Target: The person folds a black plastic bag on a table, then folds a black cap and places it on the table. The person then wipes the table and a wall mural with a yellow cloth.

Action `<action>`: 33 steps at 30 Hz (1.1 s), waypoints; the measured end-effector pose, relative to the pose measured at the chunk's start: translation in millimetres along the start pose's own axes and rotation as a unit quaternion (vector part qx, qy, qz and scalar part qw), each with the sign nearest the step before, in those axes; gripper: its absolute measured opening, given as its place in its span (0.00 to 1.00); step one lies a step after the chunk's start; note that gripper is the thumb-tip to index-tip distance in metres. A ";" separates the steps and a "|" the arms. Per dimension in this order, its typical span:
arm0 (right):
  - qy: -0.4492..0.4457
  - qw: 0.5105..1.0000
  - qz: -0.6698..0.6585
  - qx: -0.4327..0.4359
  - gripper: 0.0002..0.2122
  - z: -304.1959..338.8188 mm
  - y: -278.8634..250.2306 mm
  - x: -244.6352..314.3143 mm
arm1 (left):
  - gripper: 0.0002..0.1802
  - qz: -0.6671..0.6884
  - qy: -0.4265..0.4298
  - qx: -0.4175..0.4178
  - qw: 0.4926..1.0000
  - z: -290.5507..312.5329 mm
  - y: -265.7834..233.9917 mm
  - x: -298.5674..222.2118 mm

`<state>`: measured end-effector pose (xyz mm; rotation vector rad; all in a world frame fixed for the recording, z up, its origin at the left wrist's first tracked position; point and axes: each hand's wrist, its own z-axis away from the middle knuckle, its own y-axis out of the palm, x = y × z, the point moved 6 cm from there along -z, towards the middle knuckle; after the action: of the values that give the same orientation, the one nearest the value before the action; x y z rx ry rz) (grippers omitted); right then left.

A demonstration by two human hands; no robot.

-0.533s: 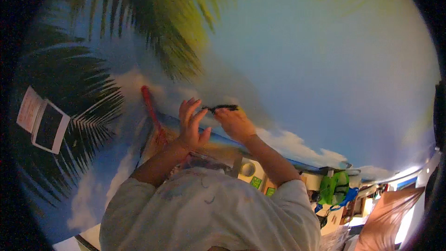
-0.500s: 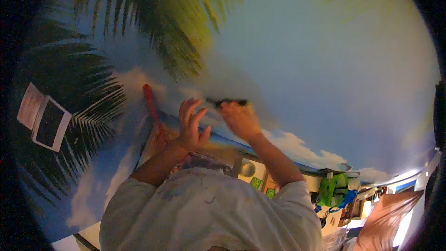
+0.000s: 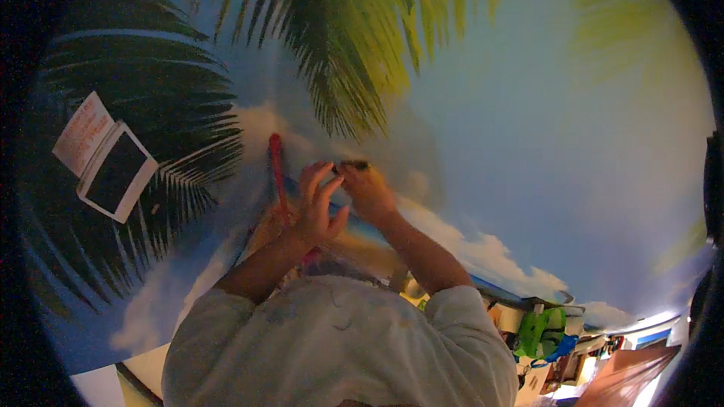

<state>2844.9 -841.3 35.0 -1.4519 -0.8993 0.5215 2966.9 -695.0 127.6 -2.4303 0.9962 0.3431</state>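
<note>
My left hand (image 3: 318,207) is raised in front of a painted wall of sky and palm leaves. Its fingers are spread and appear to hold nothing; I cannot tell whether they touch the surface. Close by on its right, my right hand (image 3: 368,194) is closed on a slim dark tool (image 3: 356,165), held nearly level by the fingertips. Blur hides what kind of tool it is. The tool's left end comes next to my left fingertips. Left of my left hand runs a long red shape (image 3: 277,157), thick at its top; whether it is painted or a separate thing is unclear.
A white-framed dark panel (image 3: 117,172) and a sheet of paper with red writing (image 3: 84,134) are at the left on the painted leaves (image 3: 136,68). At lower right are a green bag (image 3: 540,334), a blue item (image 3: 566,345) and a reddish-brown cloth (image 3: 630,377).
The view has shifted, so the wall and panel appear farther right. My right hand with the dark tool has moved left, close against my left hand, which stays spread.
</note>
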 end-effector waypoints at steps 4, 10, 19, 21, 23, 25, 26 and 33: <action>-0.145 0.927 0.346 -0.010 0.26 38.3 -9.5 2.2 | 0.31 0.009 -0.005 -0.010 1.000 0.4 -16.2 18.6; -0.049 0.857 0.318 -0.404 0.29 -50.6 -260.0 116.9 | 0.30 -0.013 -0.045 -0.013 0.999 0.1 -26.4 17.9; -0.154 0.888 0.426 -0.073 0.27 -127.4 -79.4 119.7 | 0.29 -0.049 -0.041 -0.053 0.997 21.1 -38.7 37.2; -0.193 0.883 0.428 -0.014 0.25 -101.7 -9.9 85.8 | 0.29 -0.040 -0.057 -0.050 0.996 24.5 -38.7 48.9; -0.195 0.924 0.328 -0.011 0.24 -65.4 36.4 37.5 | 0.29 -0.048 -0.067 -0.040 0.996 27.4 -39.0 53.5; -0.120 0.985 0.112 0.051 0.23 -53.4 53.4 -7.5 | 0.29 -0.072 -0.068 -0.033 0.995 27.4 -31.4 52.1; -0.124 0.967 0.215 0.051 0.23 -64.1 37.0 -1.2 | 0.29 -0.076 -0.080 -0.037 0.993 27.4 -28.8 52.3; -0.222 0.861 0.125 -0.439 0.28 -152.2 -228.1 97.2 | 0.25 -0.137 -0.096 -0.020 0.986 14.1 -32.4 43.4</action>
<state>2972.6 -880.6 293.4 -2.3597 -1.4336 0.6996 3019.8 -693.1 109.2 -2.4735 0.5699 0.4927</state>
